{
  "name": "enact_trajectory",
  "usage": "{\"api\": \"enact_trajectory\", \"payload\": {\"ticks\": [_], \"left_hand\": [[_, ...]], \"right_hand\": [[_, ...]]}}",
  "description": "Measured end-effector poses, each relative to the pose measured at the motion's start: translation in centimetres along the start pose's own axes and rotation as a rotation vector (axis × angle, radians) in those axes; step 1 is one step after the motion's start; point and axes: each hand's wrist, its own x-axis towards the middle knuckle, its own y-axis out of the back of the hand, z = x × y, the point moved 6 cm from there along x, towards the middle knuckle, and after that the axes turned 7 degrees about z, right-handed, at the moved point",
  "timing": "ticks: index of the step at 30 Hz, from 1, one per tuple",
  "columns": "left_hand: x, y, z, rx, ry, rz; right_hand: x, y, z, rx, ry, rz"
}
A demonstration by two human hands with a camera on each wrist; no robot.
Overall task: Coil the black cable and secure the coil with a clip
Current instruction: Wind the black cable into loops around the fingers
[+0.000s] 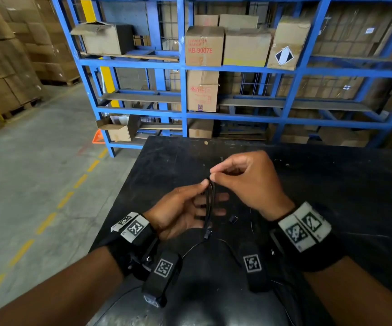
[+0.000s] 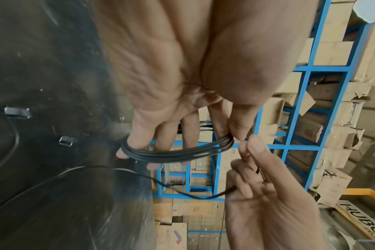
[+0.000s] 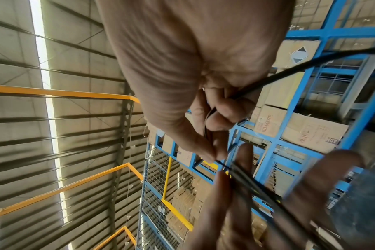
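The thin black cable (image 1: 208,208) is wound in several loops round the straight fingers of my left hand (image 1: 203,191), which lies palm up above the black table (image 1: 331,184). The left thumb pinches the loops at the top. My right hand (image 1: 215,174) pinches the cable just above that spot. In the left wrist view the coil (image 2: 178,153) spans from little finger to index, and a loose strand (image 2: 118,170) runs from my right hand (image 2: 249,152) down to the table. A plug (image 1: 207,234) hangs below the left palm. A small black clip (image 1: 233,218) lies on the table between my wrists.
Two clips (image 2: 17,112) (image 2: 67,140) show on the table in the left wrist view. Blue shelving (image 1: 185,67) with cardboard boxes stands just past the table's far edge. Grey floor with a yellow dashed line (image 1: 47,222) lies to the left.
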Motion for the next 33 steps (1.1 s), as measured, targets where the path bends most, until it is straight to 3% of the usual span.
{"api": "enact_trajectory", "payload": {"ticks": [5,9,12,15,20,23,26,29,33], "left_hand": [[0.8,1.1,2.3,-0.171,-0.142,0.015],[1.1,2.3,4.4,-0.340,-0.238,-0.012],[1.1,3.4,6.5,-0.413,-0.312,-0.031],[0.7,3.9,8.2,-0.475,-0.355,-0.076],[-0.3,1.7,8.3,-0.452,-0.307,-0.297],[-1.0,0.4,7.0,-0.414,-0.202,-0.414],[-1.4,0.0,4.7,-0.309,-0.092,-0.420],[-1.6,0.0,2.2,-0.130,-0.001,-0.359],[-0.9,0.3,0.8,0.132,0.050,-0.187]], "right_hand": [[-4.3,-0.8,1.1,0.285,0.052,0.155],[-7.4,-2.5,5.2,0.689,-0.295,0.162],[-9.2,-3.1,8.0,0.816,-0.518,0.136],[-10.2,-3.2,10.2,0.833,-0.644,0.112],[-9.5,-3.3,13.4,0.821,-0.751,0.117],[-7.6,-3.0,13.9,0.796,-0.751,0.138],[-4.5,-2.0,13.0,0.750,-0.679,0.169],[-1.3,-0.8,10.6,0.629,-0.529,0.105],[0.7,-0.7,6.7,0.261,-0.297,-0.034]]}}
